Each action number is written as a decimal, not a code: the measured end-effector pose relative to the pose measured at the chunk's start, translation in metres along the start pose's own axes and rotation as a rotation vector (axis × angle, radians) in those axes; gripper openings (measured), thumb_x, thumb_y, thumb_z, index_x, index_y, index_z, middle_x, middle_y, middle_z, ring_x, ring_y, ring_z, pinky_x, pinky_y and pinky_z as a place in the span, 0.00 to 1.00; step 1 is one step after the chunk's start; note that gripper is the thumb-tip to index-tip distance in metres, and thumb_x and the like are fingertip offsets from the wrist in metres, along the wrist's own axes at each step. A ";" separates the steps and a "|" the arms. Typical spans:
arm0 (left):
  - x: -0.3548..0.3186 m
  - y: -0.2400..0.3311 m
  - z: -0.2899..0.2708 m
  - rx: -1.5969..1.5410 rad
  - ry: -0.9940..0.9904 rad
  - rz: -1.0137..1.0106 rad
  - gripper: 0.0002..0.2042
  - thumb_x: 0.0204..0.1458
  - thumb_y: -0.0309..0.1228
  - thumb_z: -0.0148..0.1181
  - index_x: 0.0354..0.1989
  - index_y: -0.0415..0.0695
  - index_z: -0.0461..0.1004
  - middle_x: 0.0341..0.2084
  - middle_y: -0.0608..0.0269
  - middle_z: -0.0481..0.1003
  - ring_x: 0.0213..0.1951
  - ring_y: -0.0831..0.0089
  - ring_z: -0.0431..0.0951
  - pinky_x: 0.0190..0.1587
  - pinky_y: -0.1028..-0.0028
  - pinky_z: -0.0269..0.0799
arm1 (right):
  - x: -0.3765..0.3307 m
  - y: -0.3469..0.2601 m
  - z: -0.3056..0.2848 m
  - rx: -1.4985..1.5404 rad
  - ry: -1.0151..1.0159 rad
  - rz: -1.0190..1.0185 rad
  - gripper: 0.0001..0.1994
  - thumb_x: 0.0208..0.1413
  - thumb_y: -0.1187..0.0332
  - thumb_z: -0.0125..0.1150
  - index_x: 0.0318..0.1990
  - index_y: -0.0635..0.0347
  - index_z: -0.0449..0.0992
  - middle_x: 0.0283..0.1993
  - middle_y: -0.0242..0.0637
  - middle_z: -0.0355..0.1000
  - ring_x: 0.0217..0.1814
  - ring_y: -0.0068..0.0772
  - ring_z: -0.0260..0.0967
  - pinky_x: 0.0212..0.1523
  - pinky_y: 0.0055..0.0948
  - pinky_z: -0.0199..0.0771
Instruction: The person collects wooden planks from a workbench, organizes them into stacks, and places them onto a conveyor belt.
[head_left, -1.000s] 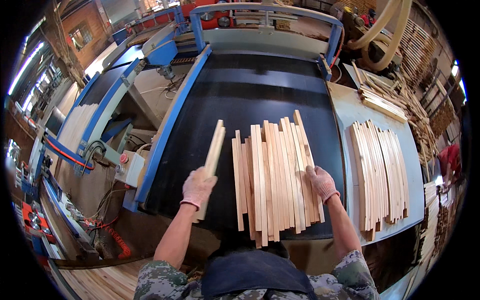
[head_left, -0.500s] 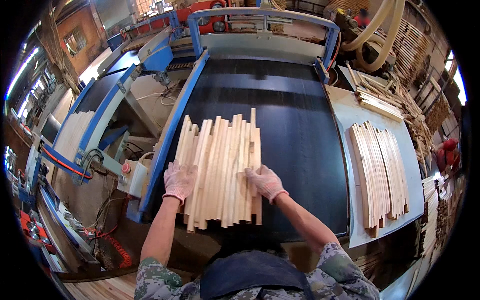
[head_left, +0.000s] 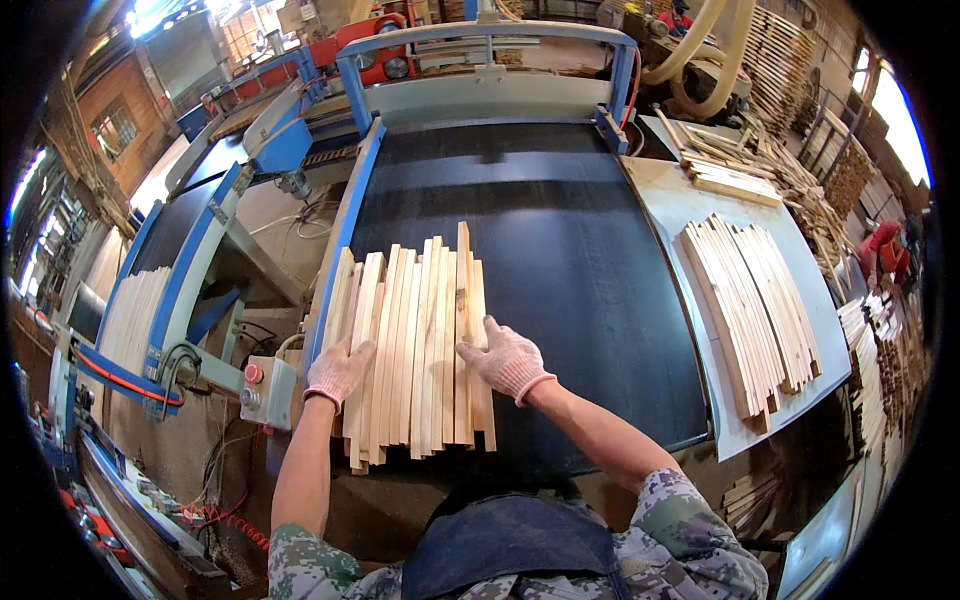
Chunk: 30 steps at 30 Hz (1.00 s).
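Observation:
A row of pale wooden strips (head_left: pixel 415 350) lies side by side on the black conveyor belt (head_left: pixel 590 300), with uneven ends, close to the blue side rail (head_left: pixel 350 230). My left hand (head_left: pixel 340 372), in a pale pink knit glove, grips the row's left side, thumb on top and fingers mostly out of sight. On the opposite side my right hand (head_left: pixel 508 357), gloved alike, holds the right-hand strips with its thumb over them and its fingers along the outer edge. The row is pressed between both hands.
Right of the belt, a pale board (head_left: pixel 665 205) carries more stacked strips (head_left: pixel 740 310). A blue frame (head_left: pixel 490 40) spans the belt's far end. At the left stand a control box with a red button (head_left: pixel 254 373) and another conveyor (head_left: pixel 180 230). A person in red (head_left: pixel 885 255) is at far right.
The row of strips has shifted left toward the blue rail and sits tighter together. My left hand has gone from lying spread on the strips to gripping their side. The view has turned slightly.

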<state>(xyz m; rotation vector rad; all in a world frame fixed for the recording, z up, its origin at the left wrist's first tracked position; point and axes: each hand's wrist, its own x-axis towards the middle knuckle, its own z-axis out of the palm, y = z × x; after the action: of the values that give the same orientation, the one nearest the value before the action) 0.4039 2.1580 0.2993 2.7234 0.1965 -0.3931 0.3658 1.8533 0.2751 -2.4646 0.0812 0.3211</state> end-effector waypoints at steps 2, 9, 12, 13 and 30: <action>0.006 -0.001 0.002 0.084 -0.017 -0.051 0.37 0.64 0.62 0.49 0.70 0.45 0.73 0.61 0.41 0.78 0.63 0.45 0.77 0.68 0.55 0.69 | 0.001 -0.022 -0.015 -0.028 -0.182 0.051 0.40 0.64 0.38 0.54 0.63 0.74 0.73 0.50 0.58 0.83 0.55 0.54 0.83 0.59 0.47 0.80; 0.009 -0.017 0.024 -0.463 -0.028 0.205 0.28 0.59 0.44 0.66 0.63 0.36 0.76 0.54 0.44 0.83 0.57 0.55 0.82 0.62 0.62 0.75 | 0.005 -0.043 0.018 0.055 -0.141 0.198 0.38 0.59 0.41 0.62 0.58 0.75 0.75 0.46 0.62 0.82 0.51 0.56 0.84 0.54 0.44 0.83; 0.005 -0.016 0.039 -0.620 0.019 0.126 0.25 0.57 0.35 0.67 0.61 0.35 0.76 0.49 0.52 0.84 0.49 0.62 0.84 0.56 0.65 0.79 | -0.004 -0.033 0.013 0.105 -0.085 0.100 0.38 0.58 0.40 0.62 0.54 0.76 0.76 0.42 0.61 0.83 0.48 0.58 0.85 0.53 0.48 0.84; -0.003 -0.003 0.032 -0.641 0.018 0.114 0.25 0.57 0.34 0.66 0.61 0.35 0.76 0.49 0.53 0.83 0.47 0.63 0.84 0.55 0.65 0.79 | -0.005 -0.029 0.009 0.121 -0.064 0.088 0.38 0.58 0.40 0.62 0.53 0.76 0.76 0.42 0.62 0.83 0.48 0.58 0.85 0.53 0.48 0.84; -0.042 0.199 0.145 -0.203 -0.365 0.451 0.29 0.57 0.54 0.64 0.55 0.41 0.80 0.44 0.41 0.84 0.50 0.45 0.83 0.55 0.56 0.79 | -0.083 0.187 -0.125 -0.018 0.156 0.280 0.36 0.60 0.35 0.58 0.57 0.61 0.79 0.50 0.53 0.83 0.57 0.55 0.82 0.60 0.47 0.79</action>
<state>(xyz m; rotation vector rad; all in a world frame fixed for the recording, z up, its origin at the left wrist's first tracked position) 0.3664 1.9150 0.2521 2.3510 -0.4427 -0.6786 0.2864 1.6271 0.2800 -2.4938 0.4944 0.2481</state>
